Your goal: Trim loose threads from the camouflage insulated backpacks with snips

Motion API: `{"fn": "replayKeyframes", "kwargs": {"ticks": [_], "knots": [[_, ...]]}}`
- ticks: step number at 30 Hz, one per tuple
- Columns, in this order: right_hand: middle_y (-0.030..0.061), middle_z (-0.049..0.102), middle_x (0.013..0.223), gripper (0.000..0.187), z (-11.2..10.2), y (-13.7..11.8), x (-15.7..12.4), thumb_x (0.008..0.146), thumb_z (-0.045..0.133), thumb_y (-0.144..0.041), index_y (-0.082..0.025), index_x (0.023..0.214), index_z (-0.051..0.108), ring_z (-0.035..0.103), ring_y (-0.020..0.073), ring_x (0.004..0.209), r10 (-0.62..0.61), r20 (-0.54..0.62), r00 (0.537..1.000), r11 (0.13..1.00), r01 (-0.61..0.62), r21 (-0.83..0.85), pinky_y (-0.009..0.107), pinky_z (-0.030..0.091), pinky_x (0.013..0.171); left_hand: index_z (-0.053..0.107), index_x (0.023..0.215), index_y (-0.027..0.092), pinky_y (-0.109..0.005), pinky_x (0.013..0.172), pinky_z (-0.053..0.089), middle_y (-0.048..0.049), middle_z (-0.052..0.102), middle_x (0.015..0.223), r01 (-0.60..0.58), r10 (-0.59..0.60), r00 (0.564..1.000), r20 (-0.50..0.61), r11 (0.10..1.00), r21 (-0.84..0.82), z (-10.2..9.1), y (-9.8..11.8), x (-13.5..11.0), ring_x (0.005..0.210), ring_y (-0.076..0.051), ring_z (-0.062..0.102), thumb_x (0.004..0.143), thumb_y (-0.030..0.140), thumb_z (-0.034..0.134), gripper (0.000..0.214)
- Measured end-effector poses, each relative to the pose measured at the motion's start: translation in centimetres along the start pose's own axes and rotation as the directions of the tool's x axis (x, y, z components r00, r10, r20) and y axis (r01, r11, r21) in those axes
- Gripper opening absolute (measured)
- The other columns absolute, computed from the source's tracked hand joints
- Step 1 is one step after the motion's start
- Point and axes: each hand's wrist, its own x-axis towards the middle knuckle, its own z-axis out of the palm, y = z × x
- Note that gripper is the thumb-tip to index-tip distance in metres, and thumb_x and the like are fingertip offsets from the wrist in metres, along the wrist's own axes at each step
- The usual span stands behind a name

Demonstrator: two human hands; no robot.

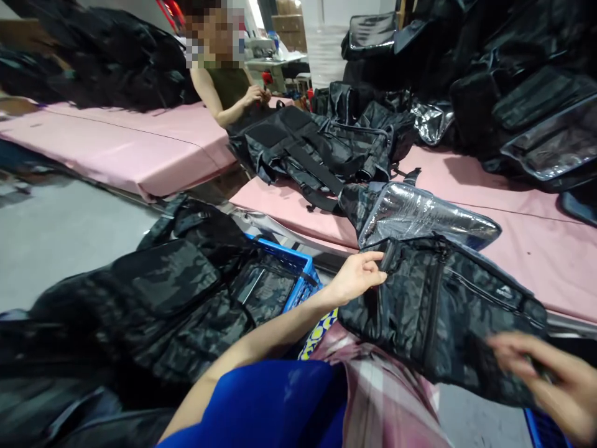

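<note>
**Head view: black camo bag held over lap at pink worktable**

Head camera looks down on a pink padded table (536,249) running across the frame, with a second pink table (121,143) beyond a gap, grey floor at left. Black bags are piled along the far right (513,81) and far left (107,56); another flat bag (317,149) lies mid-table.

Left hand (357,277) pinches the upper left edge of a black camo bag (448,311), fingers closed on the fabric near a zipper. That bag hangs off the near table edge, over the person's lap; its silver-lined flap (420,214) is folded open on top. Right hand (555,379) is at the bag's lower right corner, motion-blurred, fingers spread; whether it grips the bag, cannot tell.

Blue crate (289,274) stands at left, stuffed with more black bags (177,298) that cover most of it. Second blue crate corner (543,429) is cut off at bottom right.

A co-worker (233,87) sits at the far table, hands (256,96) together on something small and red, too small to identify.
</note>
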Motion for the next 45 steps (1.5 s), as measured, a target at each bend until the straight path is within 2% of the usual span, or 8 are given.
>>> {"fn": "replayKeyframes", "kwargs": {"ticks": [3, 6, 10, 16, 20, 25, 35, 45], "knots": [[0.0047, 0.068, 0.090, 0.047, 0.5, -3.3, 3.4, 0.075, 0.056, -0.060, -0.025, 0.106, 0.061, 0.065, 0.0191, 0.072, -0.139, -0.034, 0.990, 0.914, 0.115, -0.389, 0.027, 0.048, 0.058, 0.051, 0.116, 0.004, -0.020, 0.055, 0.030, 0.0094, 0.041, 0.054, -0.004, 0.001, 0.997, 0.074, 0.999, 0.044, 1.0, 0.2, -0.3, 0.050, -0.004, 0.037, 0.066, 0.025, 0.061, 0.056], [0.0040, 0.066, 0.090, 0.035, 2.0, -5.6, 5.0, 0.086, 0.047, -0.049, -0.021, 0.102, 0.060, 0.062, 0.0149, 0.074, -0.294, 0.084, 0.952, 0.743, 0.282, -0.607, 0.025, 0.042, 0.057, 0.052, 0.116, 0.006, -0.020, 0.056, 0.031, 0.0089, 0.042, 0.054, -0.022, 0.014, 0.995, 0.101, 0.996, 0.084, 1.5, 0.1, -0.6, 0.050, -0.005, 0.038, 0.067, 0.025, 0.060, 0.053], [0.0023, 0.063, 0.085, 0.021, 2.7, -7.3, 5.3, 0.088, 0.048, -0.035, -0.021, 0.088, 0.063, 0.056, 0.0123, 0.067, -0.397, 0.202, 0.896, 0.566, 0.412, -0.714, 0.026, 0.035, 0.057, 0.052, 0.116, 0.007, -0.020, 0.055, 0.032, 0.0082, 0.043, 0.055, -0.030, 0.017, 0.993, 0.117, 0.993, 0.113, 1.7, -0.2, -0.8, 0.051, -0.005, 0.039, 0.068, 0.025, 0.059, 0.052], [0.0030, 0.060, 0.075, 0.027, 3.0, -8.3, 6.3, 0.089, 0.045, -0.032, -0.019, 0.076, 0.065, 0.048, 0.0139, 0.063, -0.438, 0.335, 0.834, 0.420, 0.520, -0.744, 0.030, 0.029, 0.058, 0.052, 0.119, 0.013, -0.019, 0.054, 0.033, 0.0070, 0.048, 0.058, -0.030, 0.001, 0.992, 0.127, 0.973, 0.230, 2.1, -0.7, -0.9, 0.053, -0.007, 0.042, 0.070, 0.029, 0.060, 0.052], [0.0021, 0.056, 0.068, 0.029, 3.2, -7.9, 6.8, 0.090, 0.045, -0.031, -0.020, 0.070, 0.063, 0.044, 0.0139, 0.060, -0.420, 0.387, 0.821, 0.410, 0.552, -0.727, 0.030, 0.026, 0.057, 0.052, 0.119, 0.014, -0.019, 0.055, 0.034, 0.0066, 0.050, 0.059, -0.038, 0.001, 0.991, 0.137, 0.961, 0.273, 2.2, -1.2, -0.7, 0.053, -0.007, 0.042, 0.071, 0.031, 0.060, 0.052], [0.0015, 0.060, 0.074, 0.026, 2.4, -7.6, 6.7, 0.090, 0.046, -0.031, -0.021, 0.074, 0.064, 0.045, 0.0130, 0.062, -0.458, 0.326, 0.827, 0.449, 0.532, -0.718, 0.029, 0.027, 0.058, 0.052, 0.120, 0.015, -0.019, 0.056, 0.036, 0.0061, 0.051, 0.061, -0.038, -0.003, 0.990, 0.141, 0.957, 0.287, 2.0, -1.6, -0.5, 0.055, -0.007, 0.044, 0.071, 0.032, 0.059, 0.052], [0.0024, 0.058, 0.073, 0.024, 2.7, -7.8, 6.6, 0.090, 0.046, -0.027, -0.020, 0.079, 0.066, 0.044, 0.0137, 0.063, -0.433, 0.416, 0.799, 0.383, 0.581, -0.718, 0.030, 0.028, 0.059, 0.052, 0.117, 0.012, -0.019, 0.054, 0.034, 0.0074, 0.047, 0.057, -0.044, 0.008, 0.991, 0.137, 0.965, 0.258, 2.6, -1.3, -0.6, 0.052, -0.007, 0.043, 0.071, 0.027, 0.058, 0.049], [0.0004, 0.056, 0.070, 0.026, 1.9, -7.4, 6.1, 0.089, 0.049, -0.031, -0.019, 0.072, 0.065, 0.046, 0.0115, 0.061, -0.400, 0.305, 0.865, 0.448, 0.474, -0.758, 0.028, 0.027, 0.057, 0.052, 0.116, 0.010, -0.020, 0.054, 0.032, 0.0079, 0.046, 0.056, -0.058, 0.025, 0.989, 0.144, 0.971, 0.230, 2.7, -1.4, -0.5, 0.051, -0.006, 0.041, 0.070, 0.026, 0.058, 0.049]]}}
